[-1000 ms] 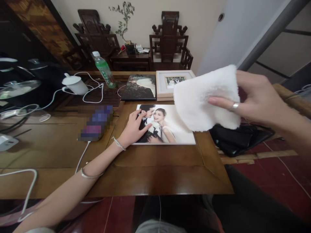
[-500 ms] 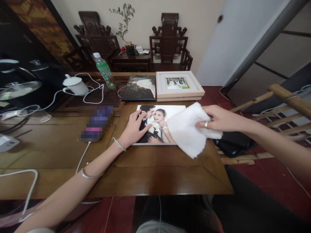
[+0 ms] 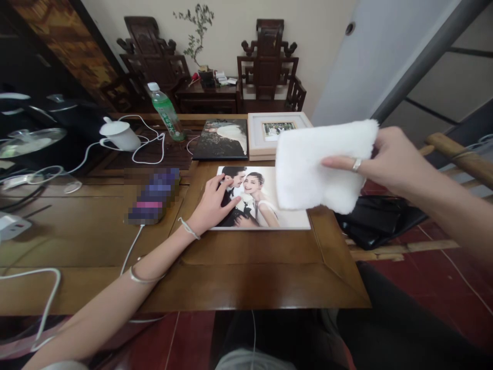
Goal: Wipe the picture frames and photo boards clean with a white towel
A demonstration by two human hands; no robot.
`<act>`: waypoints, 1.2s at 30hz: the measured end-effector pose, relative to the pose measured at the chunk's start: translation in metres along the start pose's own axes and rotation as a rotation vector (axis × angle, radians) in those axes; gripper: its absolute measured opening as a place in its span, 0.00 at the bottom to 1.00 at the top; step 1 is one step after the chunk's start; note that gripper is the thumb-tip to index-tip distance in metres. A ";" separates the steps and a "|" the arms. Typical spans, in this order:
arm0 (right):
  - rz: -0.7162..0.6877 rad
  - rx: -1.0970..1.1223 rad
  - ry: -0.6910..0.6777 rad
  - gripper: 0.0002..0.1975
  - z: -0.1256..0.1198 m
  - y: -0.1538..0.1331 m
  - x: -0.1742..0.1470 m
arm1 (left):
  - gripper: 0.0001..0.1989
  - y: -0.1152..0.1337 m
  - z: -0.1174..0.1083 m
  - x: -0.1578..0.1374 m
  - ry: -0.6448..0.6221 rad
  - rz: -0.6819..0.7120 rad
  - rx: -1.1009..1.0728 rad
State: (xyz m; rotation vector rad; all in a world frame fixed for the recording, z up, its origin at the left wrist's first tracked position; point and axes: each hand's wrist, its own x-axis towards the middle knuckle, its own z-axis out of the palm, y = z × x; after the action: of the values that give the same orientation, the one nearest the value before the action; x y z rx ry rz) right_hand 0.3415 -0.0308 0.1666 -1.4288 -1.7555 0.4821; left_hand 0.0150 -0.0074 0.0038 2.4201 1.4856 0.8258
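A wedding photo panel (image 3: 265,218) lies flat on the wooden table (image 3: 246,277). On its left side rests my left hand (image 3: 215,203), fingers spread over the picture. My right hand (image 3: 379,159) grips a folded white fluffy cloth (image 3: 316,169), thumb in front and the other fingers behind it. The cloth is raised above the panel and hides its upper right part. It also covers a corner of the pale framed picture (image 3: 262,121) farther back. Beside that frame lies a dark photo panel (image 3: 219,141).
To the left are a phone (image 3: 154,198) on a cable, a lidded white cup (image 3: 119,134), a green-labelled bottle (image 3: 166,113) and white cords. A black bag (image 3: 370,221) sits on a bamboo chair (image 3: 458,154) at the right. Dark carved chairs (image 3: 268,61) stand behind.
My right hand has lifted the white cloth off the panel, upward and to the right. The cloth now hangs flatter, and the panel's lower right corner shows. My left hand stays put.
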 end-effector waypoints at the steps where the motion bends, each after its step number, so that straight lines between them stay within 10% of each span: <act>1: 0.032 0.062 0.033 0.18 -0.001 0.001 0.002 | 0.24 0.000 0.000 0.000 -0.001 0.000 0.002; 10: 0.237 0.579 0.218 0.16 -0.006 0.016 0.022 | 0.24 0.000 0.000 0.000 0.006 0.005 -0.001; 26: -0.171 -0.571 -0.138 0.12 -0.037 0.036 0.027 | 0.24 0.001 0.000 0.000 0.007 -0.003 -0.014; 31: -0.456 -0.739 -0.139 0.15 -0.001 0.051 0.011 | 0.24 -0.001 0.001 0.000 0.004 -0.010 -0.017; 36: -0.696 -0.770 -0.515 0.14 0.069 0.058 -0.033 | 0.24 0.000 -0.006 -0.002 -0.008 -0.027 -0.079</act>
State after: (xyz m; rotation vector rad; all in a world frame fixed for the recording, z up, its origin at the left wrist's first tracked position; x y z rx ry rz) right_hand 0.3257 -0.0322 0.0720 -1.0659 -2.8907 -0.2711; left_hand 0.0110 -0.0097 0.0076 2.3382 1.4512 0.8521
